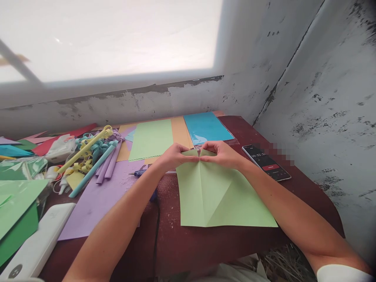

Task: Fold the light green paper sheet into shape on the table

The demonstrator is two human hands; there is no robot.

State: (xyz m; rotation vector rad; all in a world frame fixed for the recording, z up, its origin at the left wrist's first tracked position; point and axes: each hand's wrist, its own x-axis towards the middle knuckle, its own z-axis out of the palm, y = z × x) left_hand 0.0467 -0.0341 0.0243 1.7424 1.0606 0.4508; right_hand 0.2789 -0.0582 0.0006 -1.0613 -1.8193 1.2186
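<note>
A creased sheet of light green paper [217, 199] lies in front of me on the dark red table. One fold line runs down it and another slants across its right part. My left hand [178, 156] pinches its far edge, thumb and fingers closed on the paper. Right beside it, my right hand [220, 154] grips the same edge, and the two thumbs almost meet at the fold line. Between the hands the edge bends up with a small gap. Some of the far edge is hidden behind my fingers.
A phone [266, 162] with a running timer lies at the right. Behind are green sheets [152, 137] and a blue pack of paper [207, 127]. To the left are purple paper [96, 211], rolled paper tubes [94, 168], a glue gun [139, 172] and a white power strip [41, 239].
</note>
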